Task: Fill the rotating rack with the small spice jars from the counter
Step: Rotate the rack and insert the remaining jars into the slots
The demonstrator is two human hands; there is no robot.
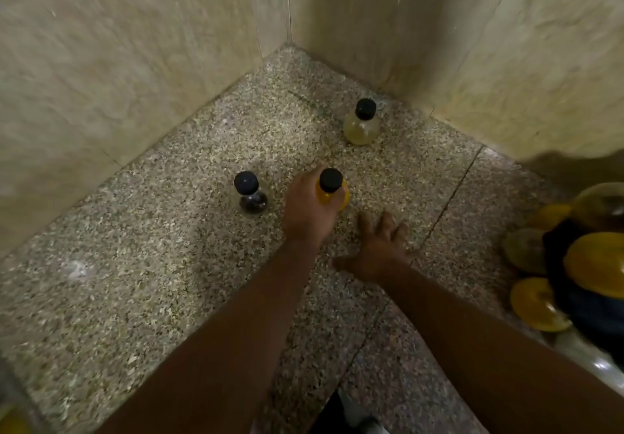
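At the left stands a small jar with dark content [251,197]; it has a black round cap and stands upright on the counter [135,265], free of any hand. Just beside it to the right, the left hand [309,211] has its fingers [341,194] wrapped around a yellow jar [332,194], also with a black cap; the jar is upright and low over the counter, but I cannot tell if its bottom touches it. Further back, close to the corner of the walls, a third jar with pale yellowish content [361,126] stands alone. The right hand [380,248] lies flat on the counter with spread, released fingers, holding nothing. At the right edge is the rotating rack [580,275], blurred, with several yellow-filled jars already sitting in it. The counter is speckled grey stone with thin seams. Two beige tiled walls [135,62] meet in the corner behind.
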